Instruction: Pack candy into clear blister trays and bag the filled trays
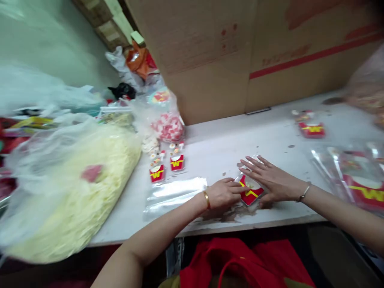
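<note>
Under my hands, near the front edge of the table, lies a small flat red piece (251,195) with a yellow mark and a clear glossy cover. My left hand (224,194), with a gold bracelet at the wrist, reaches in from the left and rests its outstretched index finger on the piece. From the right, my right hand (268,180) lies over the piece's upper right edge, palm down and fingers spread. Left of them is a stack of clear plastic sleeves (174,196). Two similar red pieces with a yellow W, one on the left (157,173) and one beside it (177,163), lie behind the sleeves.
A large bag of pale yellow pieces (99,200) fills the left side. Behind stands a tall cardboard box (216,80), with a bag of pink-and-white pieces (168,127) by its corner. Another red W piece (312,130) and larger clear-wrapped ones (364,192) lie right.
</note>
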Demonstrator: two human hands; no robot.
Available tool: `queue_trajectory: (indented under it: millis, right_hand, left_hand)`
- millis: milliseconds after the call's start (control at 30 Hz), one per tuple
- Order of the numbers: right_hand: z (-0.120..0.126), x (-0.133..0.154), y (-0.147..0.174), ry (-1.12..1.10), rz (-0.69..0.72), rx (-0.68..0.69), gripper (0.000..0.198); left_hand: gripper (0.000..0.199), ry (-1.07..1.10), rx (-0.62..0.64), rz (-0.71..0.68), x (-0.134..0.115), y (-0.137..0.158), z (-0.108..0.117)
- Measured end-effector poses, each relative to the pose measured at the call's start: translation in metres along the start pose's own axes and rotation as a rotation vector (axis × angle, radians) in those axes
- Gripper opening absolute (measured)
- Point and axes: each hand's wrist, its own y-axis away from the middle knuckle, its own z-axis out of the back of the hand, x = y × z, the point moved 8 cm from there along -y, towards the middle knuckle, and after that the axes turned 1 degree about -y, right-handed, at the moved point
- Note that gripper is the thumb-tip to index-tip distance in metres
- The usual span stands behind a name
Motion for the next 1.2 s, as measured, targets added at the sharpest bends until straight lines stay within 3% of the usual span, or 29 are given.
queue_trajectory:
  millis: [100,233,300,367,600,800,933,1200]
  right_hand:
    - [-0.02,0.024,-0.03,-0.04,0.105,0.044,0.107]
    - [-0.027,0.041,-0.048,-0.064,0.093,0.062,0.106]
    - [-0.028,0.045,-0.049,-0.055,0.069,0.065,0.103]
    - [-0.029,0.047,-0.049,-0.053,0.047,0.058,0.1]
    - [-0.031,0.058,-0.049,-0.07,-0.007,0.018,0.095]
    - [-0.021,0.091,-0.057,-0.096,0.064,0.0,0.093]
    - [-0.022,0.099,-0.059,-0.086,0.072,0.033,0.092]
    - [-0.041,0.115,-0.073,-0.06,0.091,0.132,0.11]
  left_hand:
    - [0.026,0.104,-0.147,0.28,-0.002,0.052,0.013]
    - [0.026,0.057,-0.49,0.993,0.032,0.141,0.028]
    - [0.029,-0.002,-0.511,1.24,0.039,0.173,0.02]
    - [0.03,-0.037,-0.455,1.332,0.042,0.184,0.007]
    - [0.016,-0.064,-0.428,1.354,0.047,0.185,-0.011]
    - [0.022,0.313,-0.533,1.142,0.043,0.188,-0.01]
    - [0.027,0.52,-0.513,1.021,0.041,0.183,-0.005]
    - [0.02,0.283,-0.358,0.88,0.022,0.158,0.01]
